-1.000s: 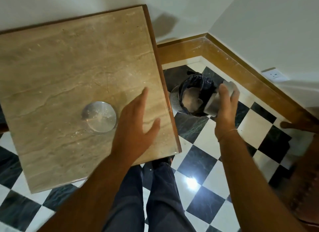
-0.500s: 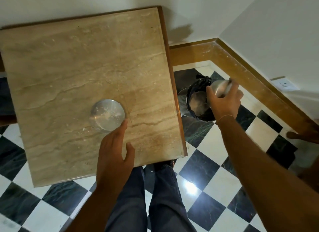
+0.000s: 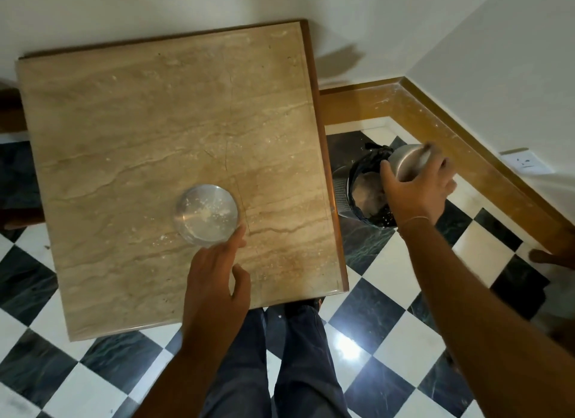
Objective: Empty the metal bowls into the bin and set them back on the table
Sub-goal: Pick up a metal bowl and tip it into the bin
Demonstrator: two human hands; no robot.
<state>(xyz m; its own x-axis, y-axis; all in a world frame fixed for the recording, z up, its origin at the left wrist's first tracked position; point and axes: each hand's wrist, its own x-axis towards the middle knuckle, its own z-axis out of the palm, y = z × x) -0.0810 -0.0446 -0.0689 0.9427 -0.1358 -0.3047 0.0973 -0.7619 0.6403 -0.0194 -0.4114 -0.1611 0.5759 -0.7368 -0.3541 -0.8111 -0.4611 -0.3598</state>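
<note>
The right hand [image 3: 413, 190] grips 1 tipped bowl [image 3: 407, 161] over the bin [image 3: 365, 190] at 3 o'clock of the table [image 3: 155, 122]; emptying seems underway. The left hand [image 3: 214, 280], fingers loosely spread, touches the second bowl [image 3: 207, 212], seemingly still holding residue, not yet lifted.

Two metal bowls: one bowl on the table [image 3: 207, 211], one held bowl [image 3: 406, 162]. One bin [image 3: 342, 190], one table [image 3: 140, 122], one wall socket [image 3: 525, 162], two hands: left hand [image 3: 214, 290], right hand [image 3: 415, 190].
</note>
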